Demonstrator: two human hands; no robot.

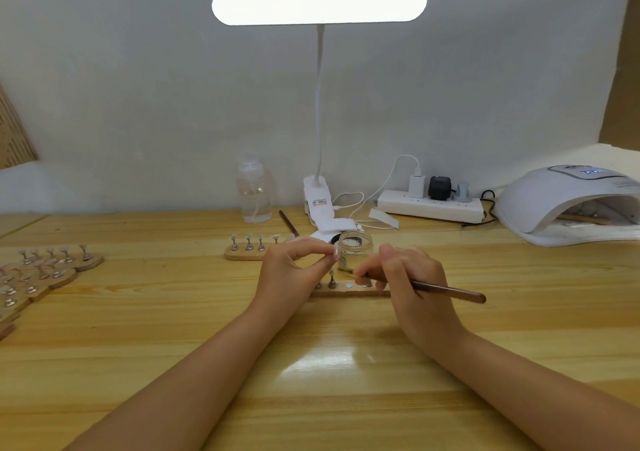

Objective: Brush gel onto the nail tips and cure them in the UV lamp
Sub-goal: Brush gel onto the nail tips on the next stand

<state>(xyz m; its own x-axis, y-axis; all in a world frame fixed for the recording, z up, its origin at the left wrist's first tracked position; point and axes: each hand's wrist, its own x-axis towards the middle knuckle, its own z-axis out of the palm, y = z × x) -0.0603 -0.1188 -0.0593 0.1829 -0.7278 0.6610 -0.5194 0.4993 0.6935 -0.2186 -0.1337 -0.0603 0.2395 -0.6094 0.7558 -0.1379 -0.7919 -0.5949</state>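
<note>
1. My left hand (pixel 294 263) pinches one nail tip (pixel 335 251) at the frame centre, in front of the open gel jar (pixel 355 248).
2. My right hand (pixel 405 270) grips the brush (pixel 446 290), bristles pointing toward the tip; I judge the brushing step is in hand.
3. Next I must stroke gel thinly, then return the tip to the wooden holder (pixel 349 293).
4. The UV lamp (pixel 568 204) waits at the right edge.

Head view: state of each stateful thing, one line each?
Left hand: pinches a nail tip on its stand.
Right hand: grips the brush.
Glass jar: lid off.
Desk lamp: lit.
UV lamp: display lit, a holder strip inside.
Power strip: plugs inserted.
Pump bottle: upright, partly filled.
</note>
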